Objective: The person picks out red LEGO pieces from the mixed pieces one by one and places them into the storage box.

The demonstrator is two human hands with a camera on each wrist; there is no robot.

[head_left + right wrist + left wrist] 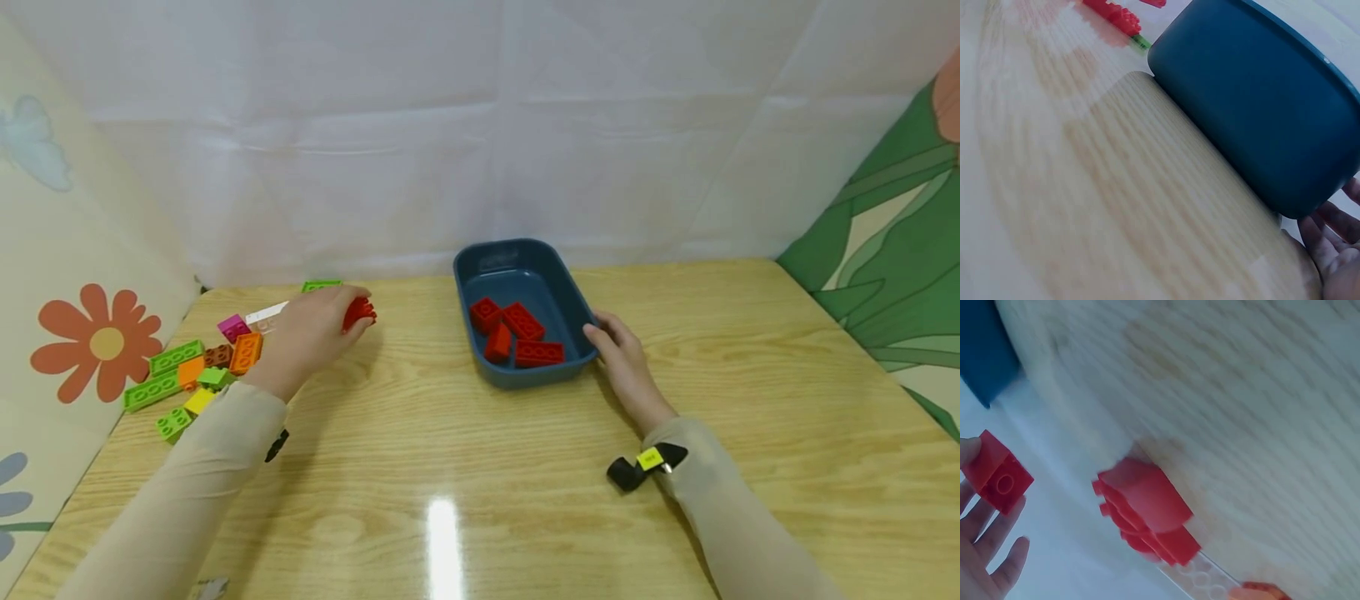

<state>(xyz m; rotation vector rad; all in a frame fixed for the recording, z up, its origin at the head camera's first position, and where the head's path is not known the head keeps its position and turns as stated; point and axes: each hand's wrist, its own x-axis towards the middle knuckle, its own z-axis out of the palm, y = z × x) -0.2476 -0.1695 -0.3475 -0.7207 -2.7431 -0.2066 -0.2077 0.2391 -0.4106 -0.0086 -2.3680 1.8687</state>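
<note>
My left hand (311, 337) is over the left of the table, and red studded plastic (360, 312) shows at its fingertips. In the left wrist view its fingers pinch a red toy building brick (1000, 475), hollow underside showing. Several more red bricks (1147, 506) lie close together beyond it, blurred. My right hand (624, 362) grips the right rim of a dark blue plastic bin (525, 379), thumb at the rim and fingers along the outer wall. Inside the bin are several red bricks (538, 353).
Left of the left hand lie loose bricks: green (176, 357), orange (246, 353), yellow (199, 402), brown (218, 356), magenta (233, 327) and a clear one (267, 315). Another green brick (321, 285) is by the back wall. Printed panels flank the wooden table (450, 450).
</note>
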